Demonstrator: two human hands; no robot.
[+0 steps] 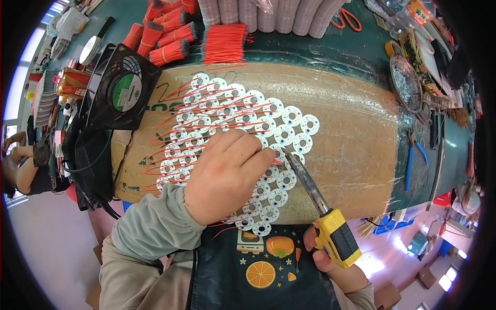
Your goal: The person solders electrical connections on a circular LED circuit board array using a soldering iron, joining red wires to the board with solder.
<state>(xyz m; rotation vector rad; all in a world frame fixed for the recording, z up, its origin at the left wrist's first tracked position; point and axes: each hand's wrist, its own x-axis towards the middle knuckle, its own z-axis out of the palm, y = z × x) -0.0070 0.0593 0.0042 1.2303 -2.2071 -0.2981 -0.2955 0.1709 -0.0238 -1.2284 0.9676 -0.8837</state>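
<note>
Soldering iron in the right hand, fingers wrapped around its yellow-and-black handle, tip angled down at a slanting block of white ring-shaped boards on a cardboard sheet. Just beside the tip, left hand over the boards, thumb and forefinger drawn narrow next to a short red wire (whether actually gripped, impossible to tell). To the left, black fan; beyond the cardboard, bundled red wires.

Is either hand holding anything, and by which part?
Right hand: soldering iron, by its yellow-black handle. Left hand: apparently a red wire, pinched; which part is hidden.
</note>
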